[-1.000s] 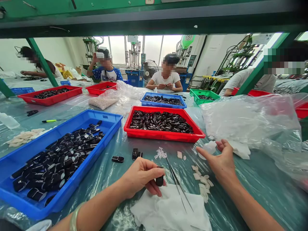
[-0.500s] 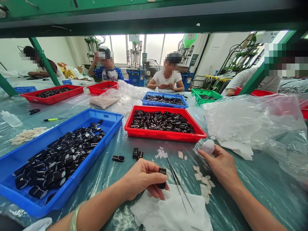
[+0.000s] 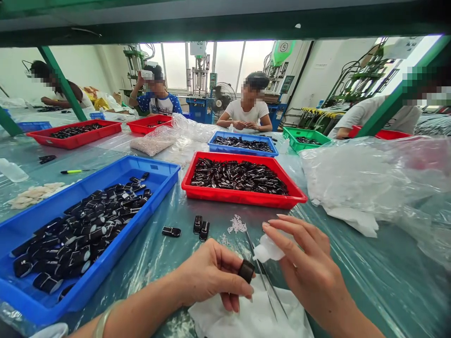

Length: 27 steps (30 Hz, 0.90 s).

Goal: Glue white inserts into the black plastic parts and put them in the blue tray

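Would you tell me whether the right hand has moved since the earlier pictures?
Yes: the right hand carried a white wad leftward, from beside the plastic bag toward the tweezers.

Bright windows (image 3: 225, 63) at upper centre, white walls (image 3: 91, 70) on the left, green frame beam (image 3: 225, 23) across the top, floor fan (image 3: 219, 99) beneath the windows, plastic-covered green counter (image 3: 380, 277) filling the foreground.

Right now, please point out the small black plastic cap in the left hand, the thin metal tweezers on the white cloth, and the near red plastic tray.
small black plastic cap (image 3: 245, 271), head view, on its side wall.
thin metal tweezers (image 3: 262, 280), head view, mid-length of the arms.
near red plastic tray (image 3: 239, 195), head view, on its front wall.
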Each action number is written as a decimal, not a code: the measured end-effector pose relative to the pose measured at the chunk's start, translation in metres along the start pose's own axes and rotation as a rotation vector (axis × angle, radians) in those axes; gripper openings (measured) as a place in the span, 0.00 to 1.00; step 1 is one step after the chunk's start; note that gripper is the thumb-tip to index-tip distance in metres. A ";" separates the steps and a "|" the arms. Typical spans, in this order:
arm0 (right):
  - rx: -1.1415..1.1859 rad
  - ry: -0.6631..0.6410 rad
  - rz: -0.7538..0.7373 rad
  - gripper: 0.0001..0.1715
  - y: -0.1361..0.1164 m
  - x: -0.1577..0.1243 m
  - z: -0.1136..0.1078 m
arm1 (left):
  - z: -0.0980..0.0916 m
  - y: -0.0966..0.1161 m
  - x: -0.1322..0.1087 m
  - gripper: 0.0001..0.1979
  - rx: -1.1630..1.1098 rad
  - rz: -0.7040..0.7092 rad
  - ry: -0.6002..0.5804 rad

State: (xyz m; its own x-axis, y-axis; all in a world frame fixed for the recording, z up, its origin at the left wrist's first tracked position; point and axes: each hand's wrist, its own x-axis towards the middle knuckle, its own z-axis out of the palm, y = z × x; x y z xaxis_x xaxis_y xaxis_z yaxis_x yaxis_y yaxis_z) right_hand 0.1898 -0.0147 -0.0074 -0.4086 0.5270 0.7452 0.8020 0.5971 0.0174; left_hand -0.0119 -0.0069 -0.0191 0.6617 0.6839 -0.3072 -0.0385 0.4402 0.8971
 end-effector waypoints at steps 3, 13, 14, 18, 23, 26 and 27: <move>-0.023 0.001 -0.022 0.22 -0.004 0.001 -0.001 | 0.001 0.000 -0.001 0.08 0.001 -0.009 -0.008; -0.002 0.009 -0.030 0.18 -0.012 0.001 -0.003 | -0.001 -0.001 0.001 0.08 0.022 -0.033 -0.039; 0.001 0.007 -0.027 0.18 -0.013 0.001 -0.003 | -0.001 -0.001 0.000 0.08 0.026 -0.037 -0.038; 0.006 0.012 -0.026 0.18 -0.013 0.001 -0.003 | 0.000 -0.001 0.000 0.08 0.036 -0.038 -0.038; 0.005 0.024 -0.035 0.19 -0.012 0.001 -0.002 | 0.001 0.001 0.000 0.07 0.058 -0.037 -0.011; 0.007 0.029 -0.043 0.20 -0.011 0.002 -0.003 | 0.001 0.002 0.000 0.06 0.049 -0.028 -0.014; 0.007 0.026 -0.048 0.20 -0.010 0.002 -0.003 | 0.001 0.003 0.000 0.06 0.048 -0.026 -0.016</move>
State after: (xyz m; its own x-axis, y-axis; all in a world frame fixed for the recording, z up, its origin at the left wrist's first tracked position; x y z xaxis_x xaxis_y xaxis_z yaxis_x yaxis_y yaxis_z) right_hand 0.1820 -0.0215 -0.0045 -0.4346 0.4817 0.7610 0.7789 0.6252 0.0491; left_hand -0.0109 -0.0064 -0.0161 0.6737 0.6631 -0.3262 0.0145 0.4295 0.9030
